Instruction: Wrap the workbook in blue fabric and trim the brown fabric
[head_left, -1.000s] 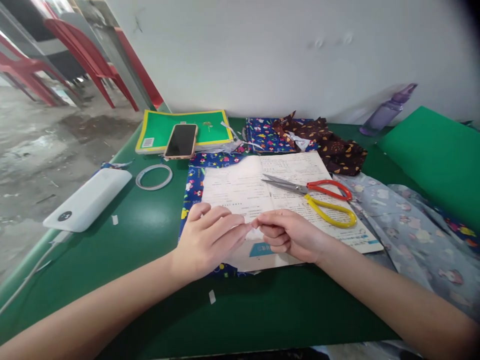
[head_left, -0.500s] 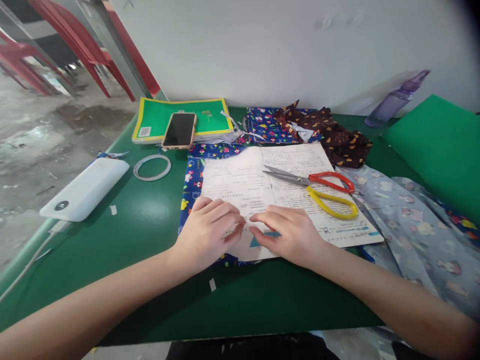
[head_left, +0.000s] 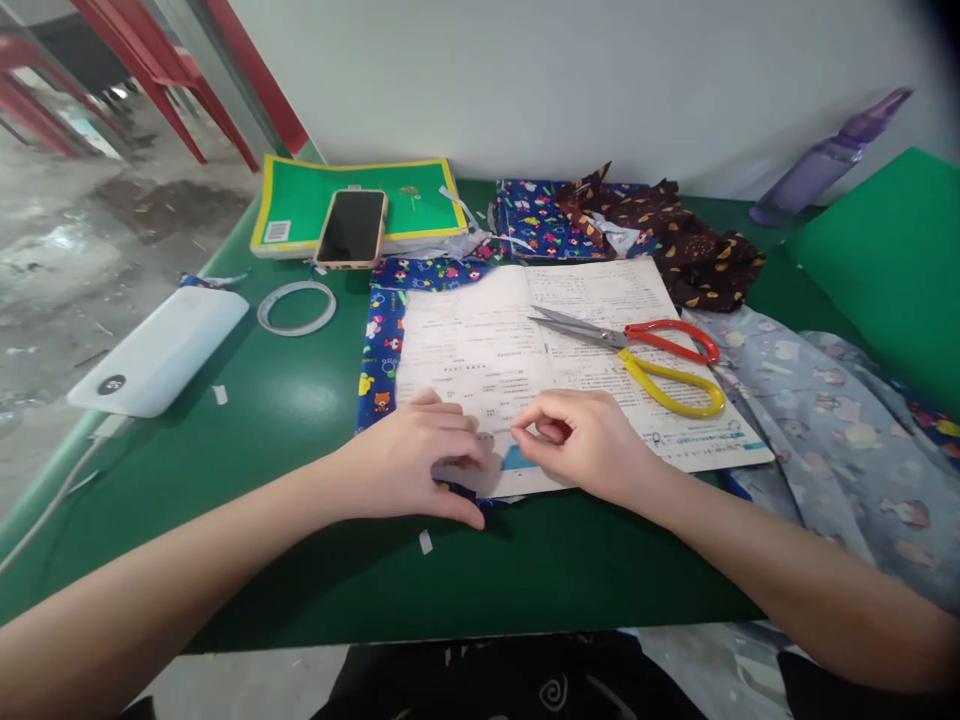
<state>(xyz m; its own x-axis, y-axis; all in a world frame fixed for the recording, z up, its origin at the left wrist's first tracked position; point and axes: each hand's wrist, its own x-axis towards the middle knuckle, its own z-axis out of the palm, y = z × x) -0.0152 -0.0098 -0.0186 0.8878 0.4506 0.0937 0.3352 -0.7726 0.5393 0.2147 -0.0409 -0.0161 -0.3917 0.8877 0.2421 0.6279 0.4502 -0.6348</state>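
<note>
A printed paper sheet lies over blue patterned fabric on the green table. My left hand rests flat on the sheet's near edge, fingers stretched out and pressing down. Just to its right, my right hand is curled, thumb and forefinger pinched at the paper's near edge; what they pinch is too small to make out. Scissors with one red and one yellow handle lie on the sheet beyond my right hand.
A white power bank and a tape ring lie at left. A phone rests on a green book at the back. Brown fabric, pale blue fabric, a purple bottle and a green sheet are at right.
Both hands came down from a fingertip-to-fingertip pinch above the sheet onto its near edge. The left hand flattened; the right hand curled into a pinch again. The view tilted down.
</note>
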